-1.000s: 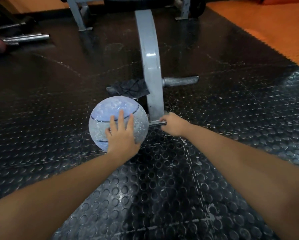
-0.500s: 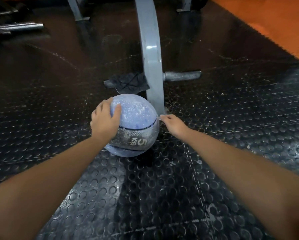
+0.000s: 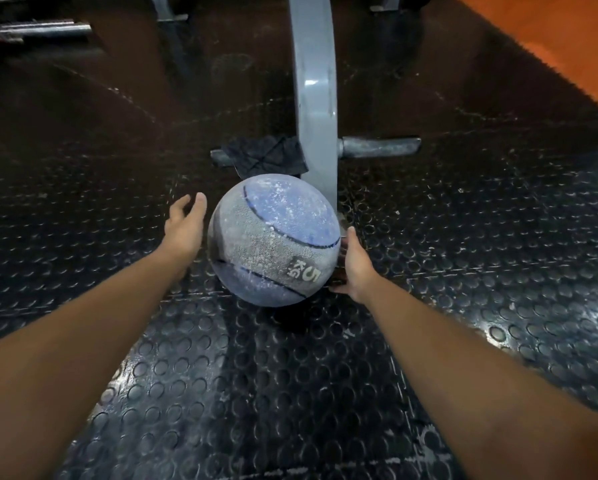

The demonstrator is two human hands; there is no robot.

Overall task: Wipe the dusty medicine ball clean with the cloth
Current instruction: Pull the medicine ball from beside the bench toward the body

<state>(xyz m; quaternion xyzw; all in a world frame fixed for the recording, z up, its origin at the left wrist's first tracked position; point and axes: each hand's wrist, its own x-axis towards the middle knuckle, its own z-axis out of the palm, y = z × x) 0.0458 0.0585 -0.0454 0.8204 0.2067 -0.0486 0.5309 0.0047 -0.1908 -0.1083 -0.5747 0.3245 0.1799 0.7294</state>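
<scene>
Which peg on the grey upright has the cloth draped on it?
The left peg, just behind the medicine ball: the dark cloth hangs over it, leaving only its tip showing. The right peg is bare metal.

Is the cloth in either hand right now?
No, the cloth lies draped over the machine's peg behind the medicine ball.

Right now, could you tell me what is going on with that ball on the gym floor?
A person is reaching down to a dusty blue-and-grey 5 kg medicine ball on the studded rubber floor. The right hand rests against its lower right side, fingers hidden behind it; the left hand, fingers relaxed, sits just beside its left side. The dark cloth is draped over a peg of the grey metal frame behind the ball, untouched, so wiping has not begun.
</scene>
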